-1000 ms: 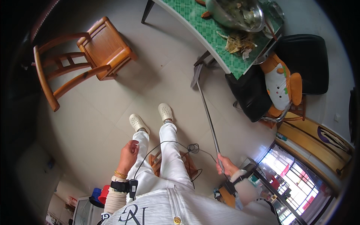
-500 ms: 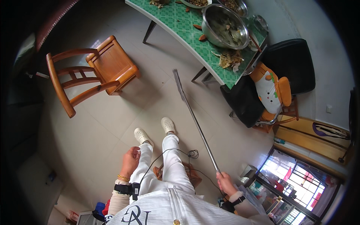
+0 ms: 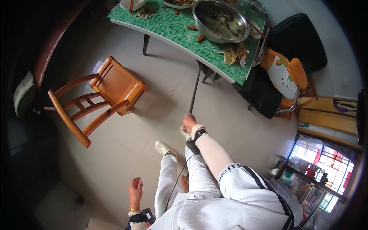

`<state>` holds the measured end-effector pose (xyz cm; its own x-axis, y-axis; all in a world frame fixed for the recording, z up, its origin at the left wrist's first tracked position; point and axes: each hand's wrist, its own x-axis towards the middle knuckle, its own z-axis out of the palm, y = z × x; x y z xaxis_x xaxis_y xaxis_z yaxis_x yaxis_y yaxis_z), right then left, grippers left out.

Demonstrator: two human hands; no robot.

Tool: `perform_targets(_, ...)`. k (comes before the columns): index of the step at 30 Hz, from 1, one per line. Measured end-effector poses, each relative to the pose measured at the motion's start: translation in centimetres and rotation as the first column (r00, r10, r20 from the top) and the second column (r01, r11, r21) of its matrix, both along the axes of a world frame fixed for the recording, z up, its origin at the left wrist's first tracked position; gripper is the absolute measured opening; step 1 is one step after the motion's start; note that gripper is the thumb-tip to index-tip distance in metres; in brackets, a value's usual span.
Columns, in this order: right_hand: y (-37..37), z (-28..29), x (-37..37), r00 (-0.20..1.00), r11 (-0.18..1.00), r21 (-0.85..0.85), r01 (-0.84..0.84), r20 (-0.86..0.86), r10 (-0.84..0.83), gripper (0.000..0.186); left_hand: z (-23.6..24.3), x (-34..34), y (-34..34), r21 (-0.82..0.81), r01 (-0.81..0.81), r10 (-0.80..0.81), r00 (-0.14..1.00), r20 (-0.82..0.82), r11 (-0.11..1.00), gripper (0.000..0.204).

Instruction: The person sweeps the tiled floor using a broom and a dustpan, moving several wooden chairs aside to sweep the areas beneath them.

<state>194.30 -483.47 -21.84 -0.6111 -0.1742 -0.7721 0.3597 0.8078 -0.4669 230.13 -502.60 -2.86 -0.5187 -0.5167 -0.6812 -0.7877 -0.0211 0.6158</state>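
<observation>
My right hand (image 3: 189, 122) is stretched forward over my shoes, its fingers wrapped round a long metal pole (image 3: 194, 92). The pole slants away from me, and its far end is hidden under the table. My left hand (image 3: 135, 191) hangs low at the left beside my leg, fingers loosely bent and a little apart, with nothing in it. A green-checked table (image 3: 174, 28) stands ahead. On it are a large steel bowl (image 3: 220, 23) of soup, a heap of food scraps (image 3: 233, 54) and a white bowl with chopsticks (image 3: 132, 5).
A wooden chair (image 3: 115, 86) stands on the left. At the right, a black chair (image 3: 260, 92) holds an orange-and-white plush cushion (image 3: 284, 78). Cables run from my wrist bands. A glass-fronted cabinet (image 3: 303, 188) stands at the lower right. Tiled floor (image 3: 161, 107) lies between.
My right hand has swung forward and inward, pushing the pole under the table; its narrow grey head, seen before on the floor, is now hidden. My left hand has dropped lower, and my view has shifted.
</observation>
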Motion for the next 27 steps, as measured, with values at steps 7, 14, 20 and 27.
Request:
perform_targets(7,0.3,5.3,10.1,0.796,0.872,-0.061,0.486,0.441,-0.413,0.024,-0.9,1.8,-2.3,0.011,-0.087,0.086,0.996,0.018,0.996,0.019)
perform_targets(14,11.4,23.9,6.9,0.814,0.911,-0.019,0.412,0.456,-0.359,0.025,-0.2,-6.6,-2.4,0.009,0.080,-0.079,0.991,-0.106,0.997,0.017)
perform_targets(20,19.9,30.8,11.2,0.864,0.915,0.212,0.342,0.313,-0.395,0.027,0.1,-9.4,-2.4,-0.039,0.176,-0.180,0.974,-0.140,0.984,0.015)
perform_targets(27,20.9,33.9,17.1,0.590,0.735,0.112,0.669,0.521,-0.617,0.026,-2.7,-7.7,-2.7,-0.029,0.256,-0.256,0.947,-0.194,0.966,0.011)
